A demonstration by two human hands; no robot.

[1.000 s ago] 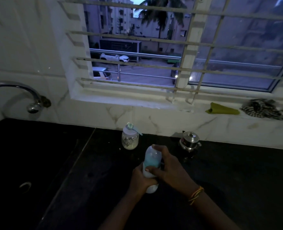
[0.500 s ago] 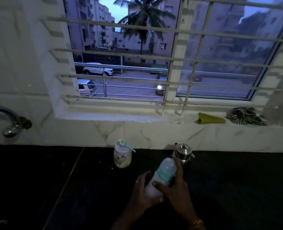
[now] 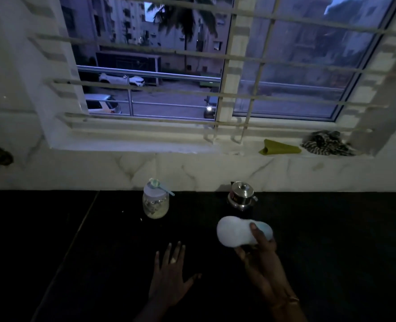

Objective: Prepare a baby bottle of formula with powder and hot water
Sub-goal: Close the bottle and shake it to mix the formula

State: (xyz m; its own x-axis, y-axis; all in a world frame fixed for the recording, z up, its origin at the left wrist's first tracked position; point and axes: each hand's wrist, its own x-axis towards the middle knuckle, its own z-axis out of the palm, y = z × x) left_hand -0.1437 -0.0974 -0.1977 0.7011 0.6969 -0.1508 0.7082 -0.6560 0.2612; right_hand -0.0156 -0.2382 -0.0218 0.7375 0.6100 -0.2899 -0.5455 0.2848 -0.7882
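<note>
White plastic baby bottle with a pale blue cap is lying on its side in the right hand, which is curling fingers and thumb around the cap end. It is hanging just in front of the small shiny steel pot, above the black bench. The left hand is spreading its fingers, front-left of the pot; whether it is touching the bench I cannot tell. A clear jar, carrying a blue plastic scoop on its pale lid, is standing left of the pot.
</note>
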